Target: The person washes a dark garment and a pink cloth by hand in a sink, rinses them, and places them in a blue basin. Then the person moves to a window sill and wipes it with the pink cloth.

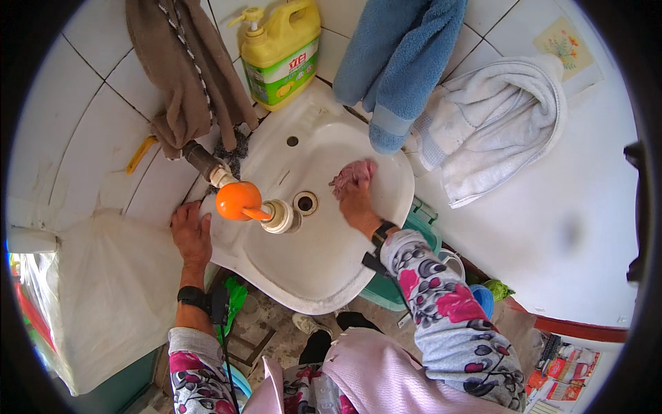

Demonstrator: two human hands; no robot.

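Before me is a white ceramic washbasin point(289, 274) with a dark round drain hole point(305, 203). My right hand point(357, 204) presses a crumpled pink cloth point(354, 176) against the inner wall, right of the drain. On the left, my left hand point(191, 233) rests by the basin's outer rim beside the tiled wall, holding nothing; its thumb stands apart from the fingers. Between the hands a tap with an orange ball-shaped handle point(238, 201) reaches over the bowl, its pale spout point(279, 217) near the drain.
A yellow pump jug of detergent point(282, 57) stands at the basin's back corner. Brown point(181, 67), blue point(403, 62) and white point(496, 124) towels hang around it. Below right sits a green plastic bin point(385, 290). A pale plastic sheet point(119, 295) drapes something at left.
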